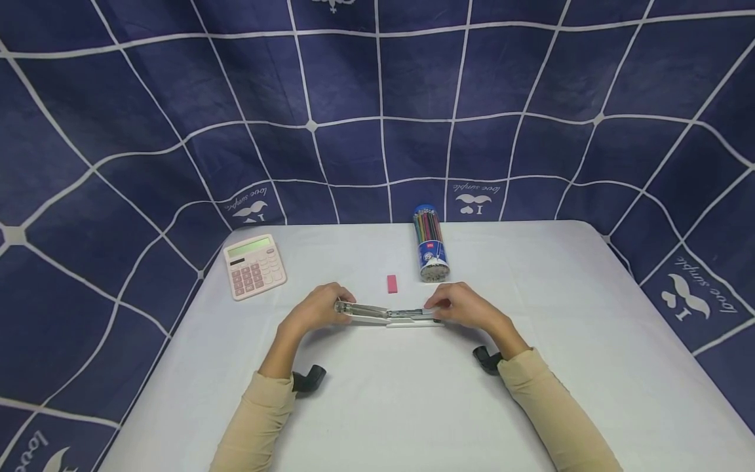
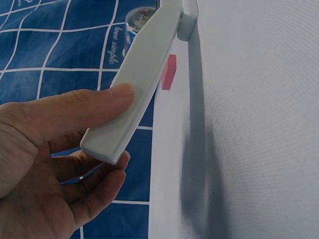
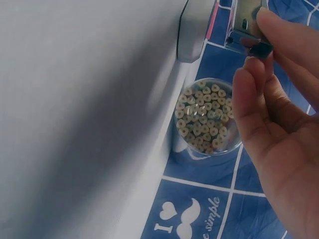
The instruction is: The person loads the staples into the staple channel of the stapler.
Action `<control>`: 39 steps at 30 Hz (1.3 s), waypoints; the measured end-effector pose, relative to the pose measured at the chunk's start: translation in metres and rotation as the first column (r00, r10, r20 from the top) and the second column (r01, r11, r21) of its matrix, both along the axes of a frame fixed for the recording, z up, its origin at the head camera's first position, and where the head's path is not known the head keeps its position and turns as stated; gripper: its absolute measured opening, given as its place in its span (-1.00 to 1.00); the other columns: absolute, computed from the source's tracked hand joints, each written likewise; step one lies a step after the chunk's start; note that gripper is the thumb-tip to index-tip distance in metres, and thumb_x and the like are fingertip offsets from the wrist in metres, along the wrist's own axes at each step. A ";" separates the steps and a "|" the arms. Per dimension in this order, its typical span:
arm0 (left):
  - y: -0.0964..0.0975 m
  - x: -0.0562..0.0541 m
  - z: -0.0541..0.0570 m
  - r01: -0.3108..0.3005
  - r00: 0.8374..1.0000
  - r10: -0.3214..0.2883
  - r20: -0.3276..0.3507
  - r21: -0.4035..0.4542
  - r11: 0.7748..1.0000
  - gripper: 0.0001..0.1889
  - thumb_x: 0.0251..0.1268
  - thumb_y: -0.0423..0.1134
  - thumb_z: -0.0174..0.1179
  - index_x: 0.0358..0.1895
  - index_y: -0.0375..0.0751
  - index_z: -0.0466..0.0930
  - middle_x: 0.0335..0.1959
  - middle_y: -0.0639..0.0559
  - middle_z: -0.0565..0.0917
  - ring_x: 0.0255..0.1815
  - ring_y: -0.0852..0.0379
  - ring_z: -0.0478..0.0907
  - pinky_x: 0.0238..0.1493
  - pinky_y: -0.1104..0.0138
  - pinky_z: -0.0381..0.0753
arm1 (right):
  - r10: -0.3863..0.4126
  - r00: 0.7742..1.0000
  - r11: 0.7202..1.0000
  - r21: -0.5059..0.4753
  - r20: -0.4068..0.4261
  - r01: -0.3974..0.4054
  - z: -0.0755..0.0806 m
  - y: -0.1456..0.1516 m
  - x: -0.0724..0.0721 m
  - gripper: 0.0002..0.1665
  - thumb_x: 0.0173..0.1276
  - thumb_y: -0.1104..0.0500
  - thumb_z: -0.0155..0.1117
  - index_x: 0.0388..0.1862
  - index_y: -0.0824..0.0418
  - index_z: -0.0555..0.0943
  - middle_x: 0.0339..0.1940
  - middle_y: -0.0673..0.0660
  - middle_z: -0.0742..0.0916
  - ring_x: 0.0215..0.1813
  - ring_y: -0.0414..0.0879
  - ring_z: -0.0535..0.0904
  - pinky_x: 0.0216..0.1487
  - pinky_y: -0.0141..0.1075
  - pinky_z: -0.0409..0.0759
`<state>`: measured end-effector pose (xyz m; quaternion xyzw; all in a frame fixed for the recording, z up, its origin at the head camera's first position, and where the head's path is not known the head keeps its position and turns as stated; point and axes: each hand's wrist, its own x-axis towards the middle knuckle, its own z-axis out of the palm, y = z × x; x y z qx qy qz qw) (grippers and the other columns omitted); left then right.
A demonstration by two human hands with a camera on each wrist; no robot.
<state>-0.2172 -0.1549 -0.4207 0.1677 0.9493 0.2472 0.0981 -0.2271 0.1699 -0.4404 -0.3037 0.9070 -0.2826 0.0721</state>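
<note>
A white stapler [image 1: 368, 319], swung wide open so its metal inside shows, is held between both hands above the white table. My left hand [image 1: 321, 307] grips the end of its long white top arm [image 2: 142, 74], thumb on one face and fingers behind. At the other end, my right hand [image 1: 466, 307] pinches the tip of the metal staple rail [image 3: 246, 22] between thumb and fingers. The white base [image 3: 193, 32] lies beside that rail. Just beyond the stapler sits a small pink block [image 1: 392, 284], too plain to tell its kind.
A clear tube of colored pencils [image 1: 433, 252] with a blue lid lies behind the right hand. At the far left rests a pink calculator [image 1: 255, 267]. Blue checked cloth [image 1: 413, 151] hangs along the back and sides of the white table [image 1: 401, 406].
</note>
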 end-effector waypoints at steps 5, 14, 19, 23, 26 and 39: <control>0.000 0.000 0.000 -0.006 1.000 0.006 0.003 -0.004 1.000 -0.59 -0.06 -0.24 0.47 -0.05 -0.18 0.68 -0.17 0.00 0.68 -0.18 0.11 0.53 0.04 0.13 0.56 | -0.014 1.000 1.000 -0.008 -0.005 0.014 -0.002 0.000 -0.001 -0.78 0.16 0.29 0.42 -0.18 0.17 0.76 -0.24 0.01 0.76 -0.30 -0.27 0.54 -0.27 -0.44 0.54; 0.001 0.001 0.001 -0.006 1.000 0.006 0.005 -0.002 1.000 -0.59 -0.06 -0.23 0.47 -0.05 -0.18 0.68 -0.16 0.00 0.68 -0.16 0.10 0.54 0.07 0.12 0.56 | -0.038 0.999 0.999 0.009 -0.005 0.039 -0.003 0.001 -0.001 -0.80 0.15 0.25 0.45 -0.20 0.16 0.75 -0.27 -0.01 0.75 -0.26 -0.25 0.57 -0.19 -0.40 0.58; 0.001 0.001 0.001 -0.010 1.000 0.010 0.006 0.005 1.000 -0.58 -0.08 -0.23 0.48 -0.05 -0.18 0.68 -0.15 0.00 0.69 -0.15 0.10 0.54 0.08 0.12 0.57 | -0.047 0.999 0.999 0.017 -0.001 0.047 -0.003 0.001 0.000 -0.80 0.15 0.27 0.44 -0.20 0.17 0.75 -0.26 0.01 0.76 -0.26 -0.25 0.56 -0.18 -0.38 0.57; 0.001 0.000 0.001 -0.010 1.000 0.010 0.008 0.010 1.000 -0.58 -0.08 -0.23 0.48 -0.05 -0.18 0.68 -0.15 0.00 0.69 -0.15 0.10 0.55 0.08 0.11 0.57 | -0.059 0.998 0.998 0.018 0.020 0.058 -0.002 0.000 0.000 -0.79 0.14 0.30 0.43 -0.20 0.19 0.74 -0.28 0.01 0.75 -0.27 -0.23 0.55 -0.19 -0.37 0.57; 0.001 0.001 0.001 -0.008 1.000 0.008 0.006 0.011 1.000 -0.58 -0.08 -0.23 0.48 -0.05 -0.19 0.68 -0.16 0.00 0.69 -0.17 0.10 0.55 0.07 0.12 0.57 | -0.073 0.997 0.997 0.031 0.040 0.071 -0.003 -0.001 0.001 -0.76 0.12 0.31 0.43 -0.18 0.21 0.73 -0.30 0.00 0.73 -0.28 -0.23 0.53 -0.20 -0.38 0.55; -0.006 0.000 0.004 0.010 1.000 -0.011 0.026 0.012 1.000 -0.58 -0.06 -0.22 0.47 -0.04 -0.19 0.68 -0.20 0.01 0.67 -0.21 0.11 0.53 -0.04 0.17 0.58 | -0.111 0.990 0.993 0.059 0.086 0.106 -0.007 -0.006 0.001 -0.73 0.11 0.28 0.47 -0.16 0.20 0.70 -0.39 -0.04 0.68 -0.33 -0.21 0.47 -0.25 -0.38 0.50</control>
